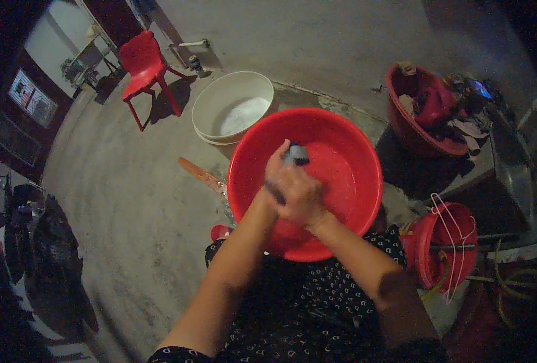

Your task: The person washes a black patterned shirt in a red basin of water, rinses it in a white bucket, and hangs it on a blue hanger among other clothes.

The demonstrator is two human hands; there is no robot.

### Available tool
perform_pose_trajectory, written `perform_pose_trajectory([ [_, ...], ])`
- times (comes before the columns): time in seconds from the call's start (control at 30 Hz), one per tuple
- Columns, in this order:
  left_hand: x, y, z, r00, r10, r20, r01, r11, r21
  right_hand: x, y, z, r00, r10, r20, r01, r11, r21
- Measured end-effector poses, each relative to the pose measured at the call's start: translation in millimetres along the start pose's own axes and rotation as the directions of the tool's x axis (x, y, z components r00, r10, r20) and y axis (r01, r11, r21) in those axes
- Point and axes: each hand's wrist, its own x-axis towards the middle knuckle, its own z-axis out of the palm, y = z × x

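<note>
My left hand [276, 165] and my right hand [301, 193] are pressed together over a large red plastic basin [347, 131]. They close around a small bunched grey and dark item [296, 155], apparently wet cloth. One end of it sticks out above my fingers, and a dark part shows near my left wrist. Most of it is hidden inside my grip, and the hands are slightly blurred. Beneath them the basin's bare red bottom shows on the right side. The basin's near rim lies against my dark patterned clothing.
Behind the basin stands a white bucket [200, 109] with whitish contents. A brown wooden strip [200, 174] juts out at left. A red chair [146, 68] stands farther back. At right are a dark red tub of clothes [400, 122] and a red bucket [420, 254] with a hanger [452, 245].
</note>
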Motion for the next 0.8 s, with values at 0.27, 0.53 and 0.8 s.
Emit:
perform_pose_trajectory([
  [0.27, -2, -28, 35, 0.9, 0.256, -0.352, -0.153, 0.943, 0.295, 11, 44, 3, 0.943, 0.289, -0.163, -0.307, 0.947, -0.092],
  [0.53, -2, -13, 4, 0.977, 0.128, -0.171, -0.114, 0.99, 0.086, 4, 20, 2, 0.999, 0.039, -0.013, -0.039, 0.999, 0.009],
  [0.8, 0, -1, 4, 0.972, 0.163, -0.17, -0.061, 0.872, 0.486, -3, 1, 12, 0.991, -0.133, -0.023, 0.133, 0.99, 0.036],
])
